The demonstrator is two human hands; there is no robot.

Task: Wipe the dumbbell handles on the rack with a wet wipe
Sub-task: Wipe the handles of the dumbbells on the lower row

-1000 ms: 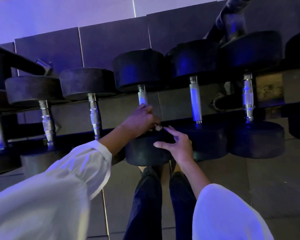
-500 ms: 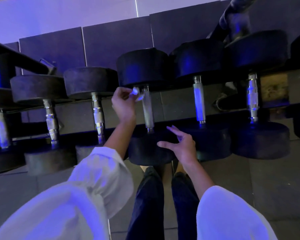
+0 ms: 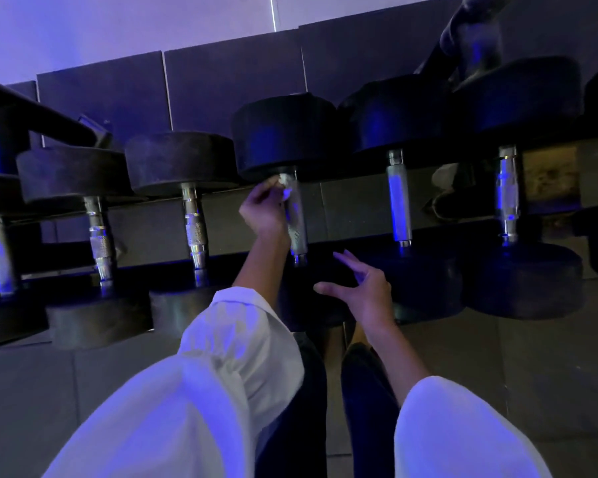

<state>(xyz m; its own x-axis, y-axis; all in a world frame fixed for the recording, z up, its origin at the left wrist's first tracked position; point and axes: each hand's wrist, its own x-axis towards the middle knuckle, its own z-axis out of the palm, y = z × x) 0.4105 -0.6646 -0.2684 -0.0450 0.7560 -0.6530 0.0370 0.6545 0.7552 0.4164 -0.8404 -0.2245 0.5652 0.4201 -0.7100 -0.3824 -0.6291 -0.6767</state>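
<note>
Several black dumbbells lie side by side on a rack, their metal handles running away from me. My left hand pinches a small white wet wipe against the far end of the middle dumbbell's handle, just below its far weight head. My right hand hovers with spread fingers over the near weight head of the same dumbbell, holding nothing; whether it touches the head I cannot tell.
Neighbouring handles stand left and right of the wiped one, with another further right. Dark wall panels rise behind the rack. My dark trousers and the tiled floor fill the lower view.
My left hand slid with the wipe from the near end of the middle handle up to its far end. The right hand stayed by the near weight head.
</note>
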